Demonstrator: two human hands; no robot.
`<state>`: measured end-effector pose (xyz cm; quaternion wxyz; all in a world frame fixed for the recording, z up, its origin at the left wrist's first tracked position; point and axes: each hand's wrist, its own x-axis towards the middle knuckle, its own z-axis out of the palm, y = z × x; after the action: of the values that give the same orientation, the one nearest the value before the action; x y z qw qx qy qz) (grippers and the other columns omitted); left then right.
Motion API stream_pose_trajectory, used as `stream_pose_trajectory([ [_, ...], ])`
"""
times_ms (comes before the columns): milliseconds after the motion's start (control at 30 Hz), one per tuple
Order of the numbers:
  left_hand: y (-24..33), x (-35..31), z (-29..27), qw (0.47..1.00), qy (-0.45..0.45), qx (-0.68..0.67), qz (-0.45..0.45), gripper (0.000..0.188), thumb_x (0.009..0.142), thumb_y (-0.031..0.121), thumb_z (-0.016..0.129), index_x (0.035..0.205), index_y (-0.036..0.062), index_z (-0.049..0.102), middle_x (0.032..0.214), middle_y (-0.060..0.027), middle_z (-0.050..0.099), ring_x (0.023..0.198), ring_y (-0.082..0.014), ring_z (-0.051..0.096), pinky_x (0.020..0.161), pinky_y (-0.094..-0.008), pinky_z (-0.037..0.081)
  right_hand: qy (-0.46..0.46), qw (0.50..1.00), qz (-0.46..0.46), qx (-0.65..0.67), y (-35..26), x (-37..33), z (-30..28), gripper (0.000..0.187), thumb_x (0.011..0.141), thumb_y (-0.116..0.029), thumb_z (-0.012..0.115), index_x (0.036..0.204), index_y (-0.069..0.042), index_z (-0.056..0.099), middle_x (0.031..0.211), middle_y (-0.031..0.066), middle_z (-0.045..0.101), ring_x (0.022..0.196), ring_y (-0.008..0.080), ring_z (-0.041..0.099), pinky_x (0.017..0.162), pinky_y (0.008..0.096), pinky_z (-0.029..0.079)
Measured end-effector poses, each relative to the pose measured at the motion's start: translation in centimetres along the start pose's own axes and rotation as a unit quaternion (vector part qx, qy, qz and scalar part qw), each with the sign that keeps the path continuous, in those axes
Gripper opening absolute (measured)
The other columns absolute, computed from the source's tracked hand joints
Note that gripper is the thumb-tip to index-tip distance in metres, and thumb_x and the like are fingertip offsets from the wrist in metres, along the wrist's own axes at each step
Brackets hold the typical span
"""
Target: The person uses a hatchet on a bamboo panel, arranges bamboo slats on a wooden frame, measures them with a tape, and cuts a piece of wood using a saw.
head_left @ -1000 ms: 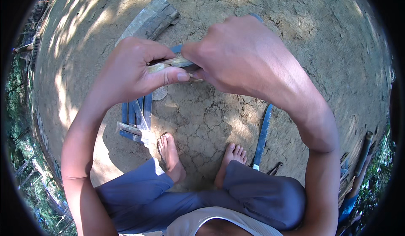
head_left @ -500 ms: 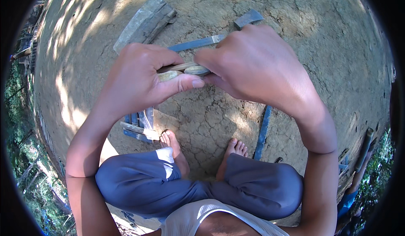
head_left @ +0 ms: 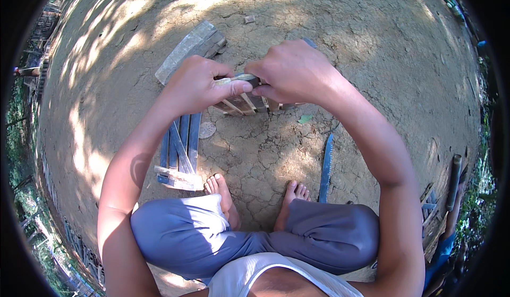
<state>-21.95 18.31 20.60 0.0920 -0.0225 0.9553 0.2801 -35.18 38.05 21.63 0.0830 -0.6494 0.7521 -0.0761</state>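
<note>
Pale, split bamboo strip (head_left: 234, 79) lies held between both hands above cracked dirt ground (head_left: 372, 58); its long axis runs left to right across the view, roughly level. The left hand (head_left: 199, 87) is closed on the strip's left end, thumb pressed along it. The right hand (head_left: 289, 74) is a closed fist over the right end; a blade tip (head_left: 309, 43) shows beyond its knuckles, so what else it grips cannot be told. Below the hands lie short slats (head_left: 244, 104). Grey bamboo slats (head_left: 180, 148) lie bundled near the left foot. A grey plank (head_left: 188, 50) lies beyond. A blue-grey strip (head_left: 325, 167) lies beside the right foot. No packages or labels are discernible.
</note>
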Motion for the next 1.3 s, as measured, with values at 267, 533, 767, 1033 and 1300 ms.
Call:
stream_pose_trajectory([
  [267, 0.0, 1.0, -0.8, 1.0, -0.013, -0.022, 0.008, 0.052, 0.088, 0.054, 0.074, 0.091, 0.0031, 0.08, 0.065, -0.0128, 0.067, 0.057, -0.0202, 0.059, 0.057, -0.0366, 0.045, -0.006, 1.0, 0.017, -0.006, 0.2, 0.1, -0.1, 0.03, 0.085, -0.039, 0.076, 0.094, -0.012, 0.069, 0.075, 0.0133, 0.07, 0.078, 0.0362, 0.072, 0.071, 0.0505, 0.056],
  [533, 0.6, 1.1, -0.5, 0.999, -0.024, -0.01, 0.046, 0.052, 0.091, 0.056, 0.072, 0.091, 0.0039, 0.08, 0.065, -0.0107, 0.067, 0.058, -0.0172, 0.058, 0.057, -0.0357, 0.044, -0.045, 0.997, 0.064, -0.021, -0.6, -1.0, -1.0, 0.035, 0.084, -0.043, 0.077, 0.099, -0.012, 0.07, 0.083, 0.0137, 0.073, 0.085, 0.0375, 0.072, 0.076, 0.0507, 0.057],
  [767, -0.2, 1.6, -0.3, 0.999, -0.029, 0.0, 0.041, 0.058, 0.089, 0.061, 0.071, 0.092, 0.0047, 0.08, 0.065, -0.0121, 0.067, 0.059, -0.0213, 0.061, 0.059, -0.0395, 0.046, -0.084, 0.99, 0.112, -0.019, -1.4, -0.4, -1.6, 0.045, 0.082, -0.046, 0.079, 0.113, -0.014, 0.072, 0.094, 0.0115, 0.075, 0.094, 0.0325, 0.073, 0.08, 0.0465, 0.058],
  [1033, -0.9, 2.8, -1.9, 0.991, -0.032, 0.067, 0.108, 0.059, 0.086, 0.062, 0.073, 0.099, 0.0049, 0.079, 0.072, -0.0152, 0.07, 0.07, -0.029, 0.068, 0.066, -0.0438, 0.051, 0.128, 0.917, -0.216, 0.309, -13.5, -4.5, -3.6, 0.025, 0.087, -0.022, 0.073, 0.106, -0.006, 0.067, 0.084, 0.0121, 0.068, 0.078, 0.0346, 0.069, 0.067, 0.0474, 0.055],
  [1300, -0.2, 8.1, -1.6, 0.981, -0.075, 0.148, 0.1, 0.062, 0.088, 0.064, 0.072, 0.1, 0.0037, 0.078, 0.089, -0.0154, 0.075, 0.088, -0.0304, 0.073, 0.078, -0.0441, 0.056, -0.243, 0.516, -0.393, 0.721, -35.9, -8.1, 4.9, 0.026, 0.098, -0.026, 0.063, 0.107, -0.003, 0.07, 0.092, 0.0142, 0.074, 0.088, 0.0294, 0.07, 0.079, 0.0433, 0.053],
])
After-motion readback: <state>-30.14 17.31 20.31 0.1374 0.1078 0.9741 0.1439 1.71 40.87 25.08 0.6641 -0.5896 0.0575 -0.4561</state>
